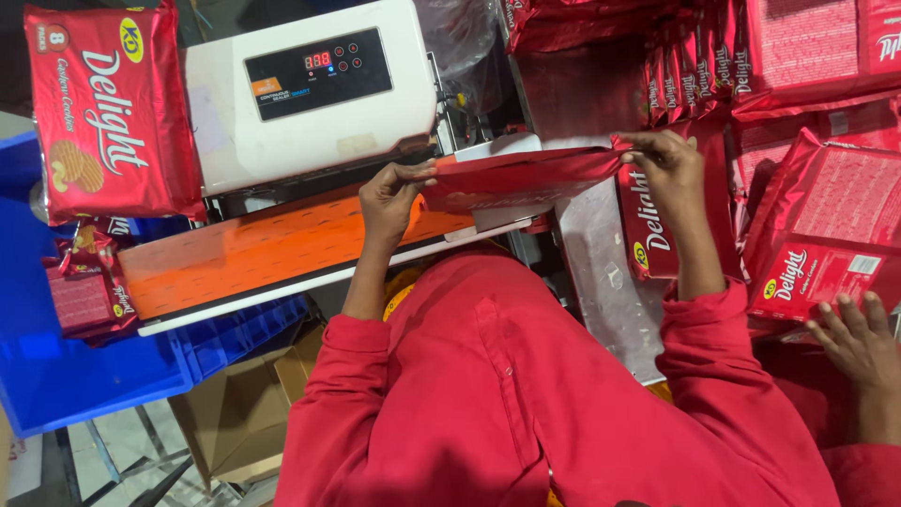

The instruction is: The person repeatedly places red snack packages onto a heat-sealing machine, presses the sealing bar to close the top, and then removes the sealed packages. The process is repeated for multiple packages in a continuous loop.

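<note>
A long, flat red foil biscuit packet is held edge-on between the two hands, its long axis running nearly level from left to right, with the right end raised slightly. It is seen almost side-on, so its printed face is hard to make out. The left hand is closed on the packet's left end, thumb on top and fingers curled beneath; the right hand is pinched on the right end, the fingertips folded over the upper edge.

Just beneath the left grip, an orange conveyor belt is seen, sloping down to the left on a white frame. Behind and above that grip stands a white band-sealing machine with a dark control panel and red lit digits. Below the right grip lies a steel counter, partly hidden by the red sleeves. Beyond the right grip, stacked red packets are cut off by the top edge. Far left of the left grip, a large red biscuit bag rests above a blue plastic crate. At the lower right, another person's hand rests on a red packet, the wrist being cut off.
</note>
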